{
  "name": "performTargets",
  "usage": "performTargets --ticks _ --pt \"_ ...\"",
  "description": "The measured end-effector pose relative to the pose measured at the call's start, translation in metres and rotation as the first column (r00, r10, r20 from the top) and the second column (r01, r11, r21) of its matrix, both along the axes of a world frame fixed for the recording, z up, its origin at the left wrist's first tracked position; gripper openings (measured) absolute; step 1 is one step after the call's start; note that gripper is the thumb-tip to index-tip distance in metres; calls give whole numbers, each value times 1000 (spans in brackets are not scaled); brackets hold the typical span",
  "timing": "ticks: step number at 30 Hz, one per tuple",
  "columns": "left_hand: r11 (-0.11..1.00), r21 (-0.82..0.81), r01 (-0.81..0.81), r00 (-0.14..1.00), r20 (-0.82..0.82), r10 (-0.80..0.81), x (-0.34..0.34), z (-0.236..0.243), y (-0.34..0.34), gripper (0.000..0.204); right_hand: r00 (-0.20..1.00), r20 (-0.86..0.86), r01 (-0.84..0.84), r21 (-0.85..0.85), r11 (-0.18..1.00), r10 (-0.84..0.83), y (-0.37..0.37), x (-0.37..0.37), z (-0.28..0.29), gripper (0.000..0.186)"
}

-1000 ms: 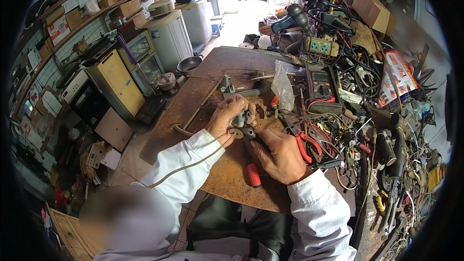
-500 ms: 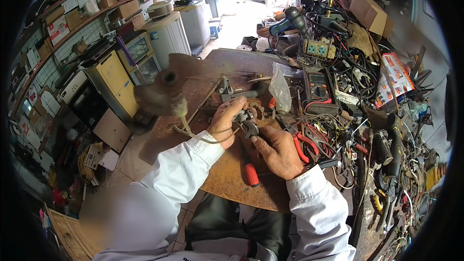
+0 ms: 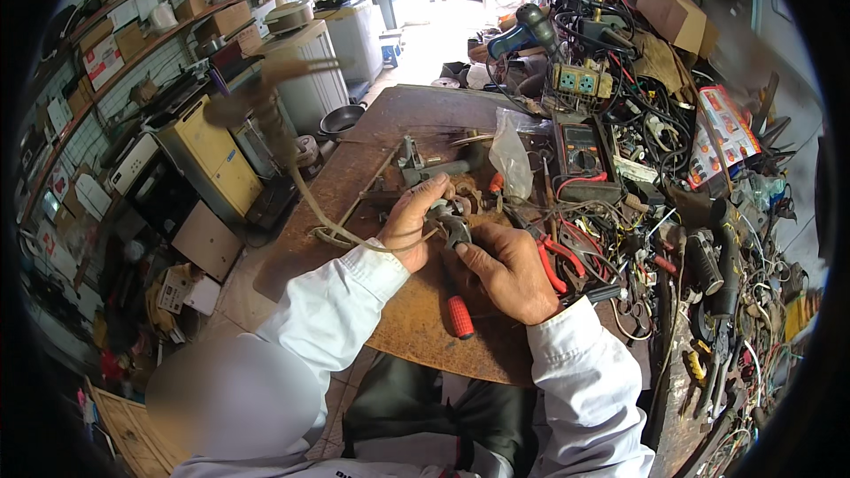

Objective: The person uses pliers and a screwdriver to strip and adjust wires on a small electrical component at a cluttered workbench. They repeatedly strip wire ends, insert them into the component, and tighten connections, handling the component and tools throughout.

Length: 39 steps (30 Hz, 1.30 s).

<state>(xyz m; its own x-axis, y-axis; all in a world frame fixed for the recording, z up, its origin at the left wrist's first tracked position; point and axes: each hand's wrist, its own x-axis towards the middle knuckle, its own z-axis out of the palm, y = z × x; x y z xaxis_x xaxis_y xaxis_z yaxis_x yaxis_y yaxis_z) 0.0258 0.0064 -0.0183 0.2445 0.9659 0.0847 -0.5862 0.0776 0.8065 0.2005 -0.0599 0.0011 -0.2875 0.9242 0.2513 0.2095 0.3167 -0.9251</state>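
Observation:
My left hand (image 3: 412,226) is closed around a small silvery metal part (image 3: 443,210), mostly hidden by the fingers. A thin tan cord (image 3: 332,224) runs from beside that wrist to a brown object (image 3: 266,111) at upper left, too blurred to name. My right hand (image 3: 512,270) grips a grey metal jawed tool (image 3: 456,230), its thumb along it; the jaws meet the part in my left hand, and the palm hides the handle. Below, between the hands, a screwdriver (image 3: 459,317) with a red handle lies on the worn brown table (image 3: 407,327). Red-handled pliers (image 3: 560,265) lie beyond my right hand.
A multimeter (image 3: 583,155) and a clear plastic bag (image 3: 510,159) lie beyond my hands. Tangled wires and tools crowd the right side, with a blue heat-gun-like tool (image 3: 527,33) farther back. A metal clamp-like fixture (image 3: 434,164) is on the table. Shelves and cabinets line the left.
The blurred brown object on the cord has swung up and left and turned, uncovering a black pan behind. Both hands keep nearly the same place and grip.

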Motion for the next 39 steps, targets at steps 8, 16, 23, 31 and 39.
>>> performTargets --ticks 8,16,23,31,39 --pt "1000 -7 4 1000 -3 -4 1 1 -2 22 996 42 78 133 988 -85 -3 -1 7 23" --pt "990 -71 124 992 43 -121 -1 4 -2 15 989 -148 7 -91 996 -20 9 5 -2 19" --pt "992 -62 113 989 -87 -118 -1 12 -8 16 969 -242 -75 -137 988 41 11 7 -7 16" --pt "981 -63 181 979 -83 -186 -5 16 -15 22 946 -319 -137 -212 968 64 4 2 8 17" --pt "983 -108 149 982 -101 -160 -2 9 -15 32 961 -274 -130 -301 945 45 4 0 5 18"
